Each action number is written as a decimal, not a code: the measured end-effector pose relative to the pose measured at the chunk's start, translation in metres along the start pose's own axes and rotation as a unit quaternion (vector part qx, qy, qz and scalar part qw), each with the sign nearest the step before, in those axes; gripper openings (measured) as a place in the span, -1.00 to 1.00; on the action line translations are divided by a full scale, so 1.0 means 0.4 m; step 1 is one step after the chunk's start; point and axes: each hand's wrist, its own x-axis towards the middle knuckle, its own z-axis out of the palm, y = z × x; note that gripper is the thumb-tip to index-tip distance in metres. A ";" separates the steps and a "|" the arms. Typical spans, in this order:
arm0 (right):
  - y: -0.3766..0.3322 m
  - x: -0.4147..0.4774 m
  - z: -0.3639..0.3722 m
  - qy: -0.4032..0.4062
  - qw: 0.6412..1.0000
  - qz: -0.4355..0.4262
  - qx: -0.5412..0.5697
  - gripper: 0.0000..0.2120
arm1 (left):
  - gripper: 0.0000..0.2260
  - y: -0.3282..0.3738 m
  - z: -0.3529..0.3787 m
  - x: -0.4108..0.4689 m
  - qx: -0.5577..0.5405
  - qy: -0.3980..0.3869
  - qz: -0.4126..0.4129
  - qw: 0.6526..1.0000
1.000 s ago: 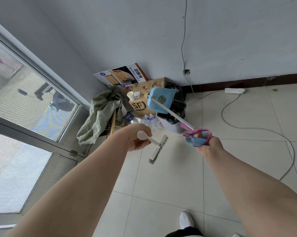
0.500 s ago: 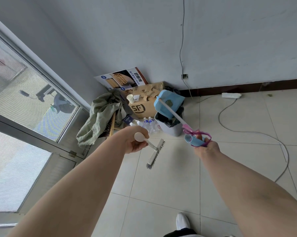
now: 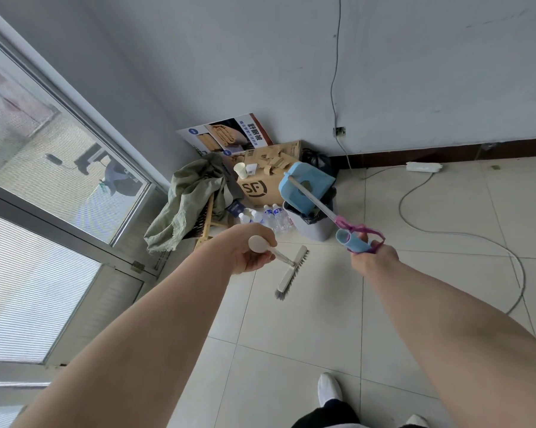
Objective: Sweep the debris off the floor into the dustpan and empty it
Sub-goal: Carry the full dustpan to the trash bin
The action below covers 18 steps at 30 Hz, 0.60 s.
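Dustpan [image 3: 306, 188] now tilts over the bin [image 3: 314, 225], raised since a moment ago; our right hand [image 3: 373, 257] and left hand [image 3: 251, 253] grip handles, so emptying is underway.

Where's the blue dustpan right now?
In the head view the blue dustpan is up at centre, held by the right hand over the bin, beside the SF box.
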 end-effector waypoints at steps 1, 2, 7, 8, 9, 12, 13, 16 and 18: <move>-0.002 -0.004 -0.001 -0.003 1.000 -0.001 -0.017 -0.78 | -0.72 -0.002 -0.002 -0.002 -0.003 -0.004 0.000 1.000; -0.005 -0.009 -0.002 -0.010 0.999 -0.004 -0.038 -0.76 | -0.72 -0.003 -0.003 -0.003 -0.007 -0.006 0.001 1.000; -0.031 -0.036 -0.005 -0.040 0.992 -0.025 -0.114 -0.79 | -0.78 -0.014 -0.001 -0.013 -0.017 -0.007 0.003 1.000; -0.040 -0.036 -0.010 -0.051 0.991 -0.027 -0.120 -0.80 | -0.79 -0.018 -0.001 -0.015 -0.022 -0.004 0.004 1.000; -0.053 -0.029 -0.014 -0.050 0.990 -0.034 -0.130 -0.79 | -0.80 -0.022 -0.001 -0.018 -0.028 -0.002 0.007 1.000; -0.090 -0.039 -0.006 -0.090 0.981 -0.052 -0.166 -0.84 | -0.78 -0.035 0.003 -0.036 -0.042 0.010 0.013 0.999; -0.097 -0.071 0.002 -0.090 0.976 -0.063 -0.188 -0.86 | -0.77 -0.039 0.005 -0.045 -0.048 0.016 0.015 0.999; -0.136 -0.146 0.018 -0.071 0.960 -0.098 -0.253 -0.80 | -0.79 -0.052 0.006 -0.065 -0.062 0.034 0.027 0.997; -0.166 -0.167 0.022 -0.062 0.945 -0.129 -0.294 -0.79 | -0.82 -0.065 0.003 -0.074 -0.068 0.045 0.030 0.996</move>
